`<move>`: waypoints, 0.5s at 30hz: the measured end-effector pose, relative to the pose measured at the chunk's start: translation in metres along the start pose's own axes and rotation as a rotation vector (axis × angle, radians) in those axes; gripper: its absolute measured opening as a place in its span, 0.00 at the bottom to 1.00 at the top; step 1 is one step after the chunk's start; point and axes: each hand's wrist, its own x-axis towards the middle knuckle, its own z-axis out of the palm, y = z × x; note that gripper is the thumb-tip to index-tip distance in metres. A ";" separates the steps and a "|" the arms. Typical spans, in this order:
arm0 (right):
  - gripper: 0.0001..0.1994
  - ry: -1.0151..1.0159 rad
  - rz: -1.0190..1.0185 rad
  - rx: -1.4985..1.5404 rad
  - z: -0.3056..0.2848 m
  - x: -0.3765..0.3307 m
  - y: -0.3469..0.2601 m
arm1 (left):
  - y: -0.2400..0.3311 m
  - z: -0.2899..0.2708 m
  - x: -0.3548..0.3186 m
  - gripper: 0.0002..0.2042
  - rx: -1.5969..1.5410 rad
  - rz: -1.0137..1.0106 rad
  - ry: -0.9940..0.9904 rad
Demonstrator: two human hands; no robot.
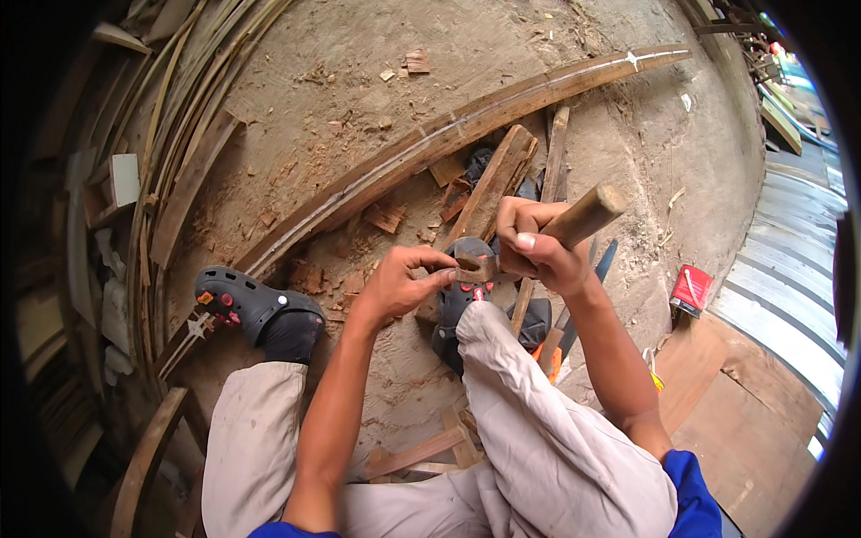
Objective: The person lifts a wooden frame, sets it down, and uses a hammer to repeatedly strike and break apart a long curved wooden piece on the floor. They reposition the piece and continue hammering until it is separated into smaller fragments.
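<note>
My left hand [402, 282] pinches the near edge of a small brownish metal tool head [477, 269], which has a dark hole in it. My right hand [543, 242] is wrapped round a short, thick wooden handle [587, 215], its blunt end pointing up and right. The fingers of that hand also meet the right side of the metal piece. Whether handle and metal piece are joined is hidden behind my fingers. Both hands are above my right shoe [459, 305], a dark clog. My left clog [256, 305] rests against a long curved timber [359, 193].
Long curved wooden strips [193, 99] are stacked at the left. Wood offcuts [496, 184] and chips lie beyond my hands. A dark saw-like blade [603, 264] lies by my right forearm. At the right are a red can [691, 290], plywood [744, 412] and corrugated metal sheeting [789, 278].
</note>
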 end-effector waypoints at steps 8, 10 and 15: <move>0.21 0.291 0.034 -0.640 -0.010 0.021 0.009 | -0.021 -0.090 0.005 0.23 0.540 0.199 0.626; 0.22 0.351 0.027 -0.475 -0.029 0.038 0.007 | -0.036 -0.107 0.011 0.27 0.863 0.125 0.755; 0.21 0.338 -0.042 -0.668 -0.074 0.099 0.008 | -0.064 -0.113 0.017 0.47 1.301 -0.118 0.589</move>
